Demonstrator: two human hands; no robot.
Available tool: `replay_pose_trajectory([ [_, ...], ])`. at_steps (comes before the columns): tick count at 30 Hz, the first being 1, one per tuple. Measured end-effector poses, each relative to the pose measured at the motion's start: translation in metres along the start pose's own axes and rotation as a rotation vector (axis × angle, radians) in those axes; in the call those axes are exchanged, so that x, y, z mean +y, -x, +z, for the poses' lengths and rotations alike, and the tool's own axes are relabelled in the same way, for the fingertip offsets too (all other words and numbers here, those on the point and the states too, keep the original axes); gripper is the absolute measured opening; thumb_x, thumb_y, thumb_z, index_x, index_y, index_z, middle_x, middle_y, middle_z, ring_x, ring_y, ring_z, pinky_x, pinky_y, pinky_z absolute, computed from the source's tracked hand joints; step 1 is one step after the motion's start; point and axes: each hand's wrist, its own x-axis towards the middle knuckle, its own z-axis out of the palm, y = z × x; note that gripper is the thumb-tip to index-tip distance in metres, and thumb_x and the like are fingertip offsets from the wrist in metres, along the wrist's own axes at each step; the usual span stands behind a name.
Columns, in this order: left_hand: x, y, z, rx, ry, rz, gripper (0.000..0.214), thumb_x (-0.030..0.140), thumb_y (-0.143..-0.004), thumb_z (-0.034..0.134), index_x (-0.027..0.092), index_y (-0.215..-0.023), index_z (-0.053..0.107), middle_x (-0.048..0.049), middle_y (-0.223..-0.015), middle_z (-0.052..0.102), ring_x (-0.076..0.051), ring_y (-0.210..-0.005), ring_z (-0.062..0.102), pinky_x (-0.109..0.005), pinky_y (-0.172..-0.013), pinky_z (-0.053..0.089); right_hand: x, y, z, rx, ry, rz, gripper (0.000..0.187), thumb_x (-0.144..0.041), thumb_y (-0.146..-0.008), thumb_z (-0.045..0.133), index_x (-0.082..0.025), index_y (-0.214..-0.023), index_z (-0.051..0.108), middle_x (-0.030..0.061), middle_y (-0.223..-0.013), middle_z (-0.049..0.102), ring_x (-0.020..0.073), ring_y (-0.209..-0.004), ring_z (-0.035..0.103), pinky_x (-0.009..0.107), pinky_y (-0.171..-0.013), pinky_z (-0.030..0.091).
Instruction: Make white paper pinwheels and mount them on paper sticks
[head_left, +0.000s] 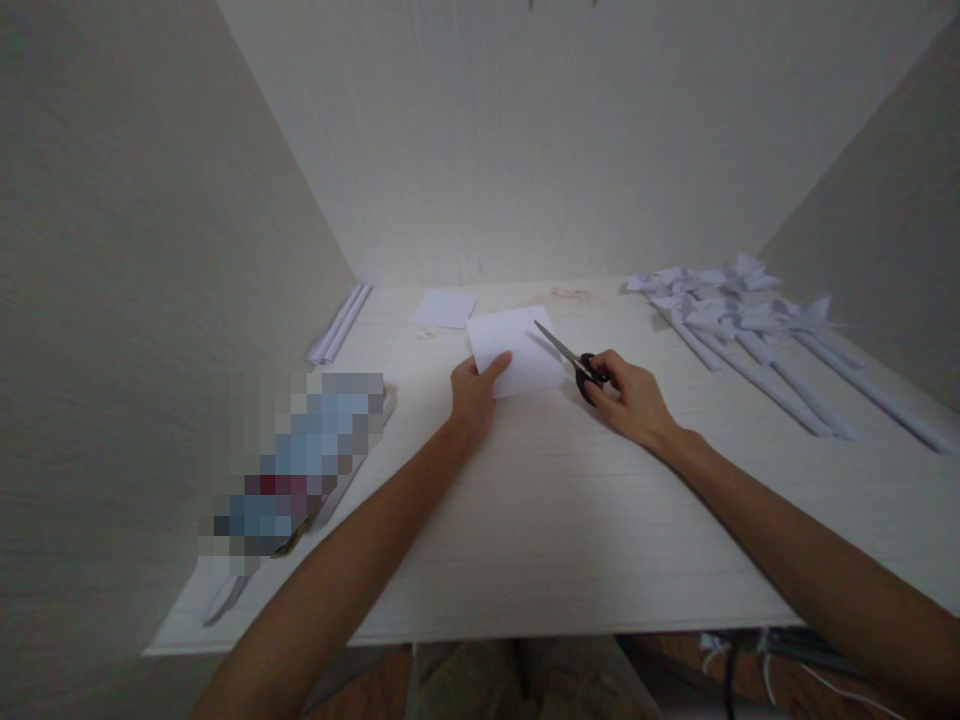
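A white square of paper [516, 340] is pinched by my left hand [476, 392], the thumb lying on top near its lower left part. My right hand [626, 395] grips black-handled scissors [564, 350] by the finger loops. Their metal blades point up and to the left, over the right side of the paper. Whether the blades touch the paper I cannot tell. Another white square of paper [444, 308] lies flat on the table just behind my left hand.
Several paper pinwheels on rolled sticks [750, 320] lie at the right. Rolled paper tubes [341, 322] rest along the left wall. A blurred-out object [307, 460] is at the left front. The white table [570, 540] has walls on three sides.
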Motion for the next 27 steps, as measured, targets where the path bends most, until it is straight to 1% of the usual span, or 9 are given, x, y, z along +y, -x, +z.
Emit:
replay_pose_trajectory([
  [7,0.0033,0.0023,0.0002,-0.003,0.013,0.009,0.027,0.024,-0.054,0.071,0.011,-0.077,0.064,-0.0089,-0.084,0.068,-0.022,-0.084,0.062,-0.038,-0.079,0.047,-0.0024,0.0004,-0.0006,-0.009,0.042,-0.006,0.014,-0.031,-0.074,0.045,-0.02,-0.081,0.05,0.0033,-0.071,0.06,0.0161,-0.058,0.052,0.026,-0.055,0.035],
  [11,0.0007,-0.0004,-0.0006,0.003,0.032,0.012,0.028,0.025,-0.054,0.071,0.011,-0.077,0.063,-0.0082,-0.081,0.068,-0.021,-0.081,0.063,-0.036,-0.079,0.047,-0.0057,0.0,-0.0019,-0.04,0.155,0.001,0.017,-0.032,-0.072,0.046,-0.019,-0.083,0.052,0.004,-0.071,0.061,0.0196,-0.063,0.055,0.028,-0.056,0.034],
  [15,-0.0009,-0.0017,-0.0004,0.024,0.042,0.009,0.028,0.024,-0.054,0.071,0.012,-0.078,0.063,-0.0075,-0.081,0.068,-0.02,-0.08,0.063,-0.036,-0.079,0.047,-0.0085,-0.0004,-0.0029,-0.088,0.261,-0.06,0.023,-0.035,-0.072,0.048,-0.02,-0.087,0.055,0.0031,-0.072,0.062,0.0203,-0.063,0.056,0.029,-0.056,0.033],
  [20,-0.0006,-0.0017,0.0,0.009,0.088,0.027,0.03,0.019,-0.052,0.071,0.013,-0.079,0.062,-0.0063,-0.082,0.068,-0.019,-0.081,0.063,-0.036,-0.08,0.046,-0.0074,0.0005,-0.002,-0.037,0.286,-0.103,0.027,-0.035,-0.073,0.048,-0.018,-0.092,0.057,0.0037,-0.073,0.062,0.02,-0.065,0.056,0.029,-0.059,0.032],
  [27,-0.0012,-0.0022,-0.0005,-0.008,0.087,0.037,0.032,0.02,-0.049,0.073,0.012,-0.079,0.062,-0.0062,-0.081,0.068,-0.019,-0.078,0.062,-0.037,-0.08,0.046,-0.0068,0.0009,-0.0021,0.02,0.389,-0.189,0.027,-0.036,-0.076,0.045,-0.016,-0.087,0.059,0.0046,-0.069,0.061,0.018,-0.063,0.053,0.028,-0.058,0.027],
])
